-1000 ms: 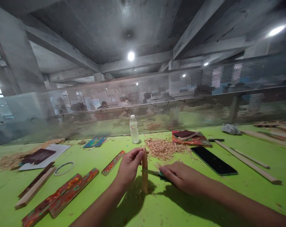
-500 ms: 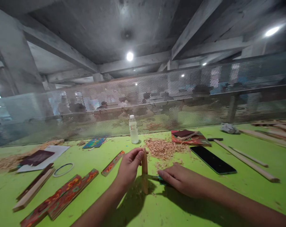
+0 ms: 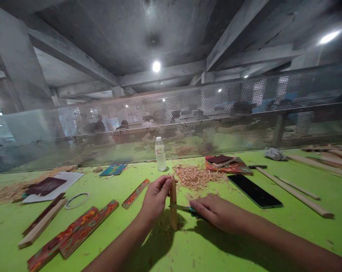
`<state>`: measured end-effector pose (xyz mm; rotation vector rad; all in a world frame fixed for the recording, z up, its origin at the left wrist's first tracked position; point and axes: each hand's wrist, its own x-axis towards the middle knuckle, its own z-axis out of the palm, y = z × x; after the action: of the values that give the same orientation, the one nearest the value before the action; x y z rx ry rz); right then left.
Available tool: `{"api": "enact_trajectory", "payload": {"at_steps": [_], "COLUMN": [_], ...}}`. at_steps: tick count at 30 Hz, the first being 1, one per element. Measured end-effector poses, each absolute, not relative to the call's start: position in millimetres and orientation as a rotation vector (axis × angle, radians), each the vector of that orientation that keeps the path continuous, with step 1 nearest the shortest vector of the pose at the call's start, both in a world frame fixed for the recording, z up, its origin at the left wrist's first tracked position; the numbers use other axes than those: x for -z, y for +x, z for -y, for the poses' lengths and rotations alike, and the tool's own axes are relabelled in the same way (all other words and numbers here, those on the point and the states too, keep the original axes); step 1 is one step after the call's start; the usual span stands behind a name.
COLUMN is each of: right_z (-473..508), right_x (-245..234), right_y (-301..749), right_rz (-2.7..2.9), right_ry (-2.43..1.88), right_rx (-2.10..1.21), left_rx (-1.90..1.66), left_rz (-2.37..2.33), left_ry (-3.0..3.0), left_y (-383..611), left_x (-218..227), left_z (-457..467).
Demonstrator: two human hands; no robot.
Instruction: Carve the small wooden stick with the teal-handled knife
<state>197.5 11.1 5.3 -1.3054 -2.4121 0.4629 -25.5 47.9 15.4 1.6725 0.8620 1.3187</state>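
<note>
My left hand [image 3: 155, 198] is closed round the top of a short wooden stick [image 3: 173, 206] that stands upright on the green table [image 3: 188, 245]. My right hand [image 3: 214, 212] grips a knife with a teal handle [image 3: 185, 207]; its blade lies against the right side of the stick about halfway up. Small wood shavings lie round the foot of the stick.
A pile of shavings [image 3: 197, 176] and a plastic bottle [image 3: 160, 154] lie behind the stick. A black phone [image 3: 254, 191] and long wooden rods [image 3: 295, 192] are on the right. Painted wooden strips [image 3: 74, 232], a ring [image 3: 76, 200] and sandpaper sheets [image 3: 45, 186] are on the left. A mesh screen [image 3: 216, 113] closes the far edge.
The knife in my right hand slid down the stick and is now back up at mid-height. My left hand and the stick have stayed put.
</note>
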Motion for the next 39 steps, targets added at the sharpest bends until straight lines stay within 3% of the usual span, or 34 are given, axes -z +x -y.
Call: {"api": "enact_trajectory", "payload": {"at_steps": [32,39], "right_z": [-9.1,-11.6], "right_x": [-8.4,-8.0], "right_y": [201.0,200.7], "right_rz": [2.435,2.397], "right_ry": [-1.296,-1.308], "right_rx": [-0.562,-0.548], "left_rx": [-1.371,-1.54], "left_rz": [-0.867,-1.025], "left_ry": [1.65,1.524], "left_y": [-20.9,-32.6], "left_x": [-17.1,-8.6], "left_z": [-41.0,-53.9]}}
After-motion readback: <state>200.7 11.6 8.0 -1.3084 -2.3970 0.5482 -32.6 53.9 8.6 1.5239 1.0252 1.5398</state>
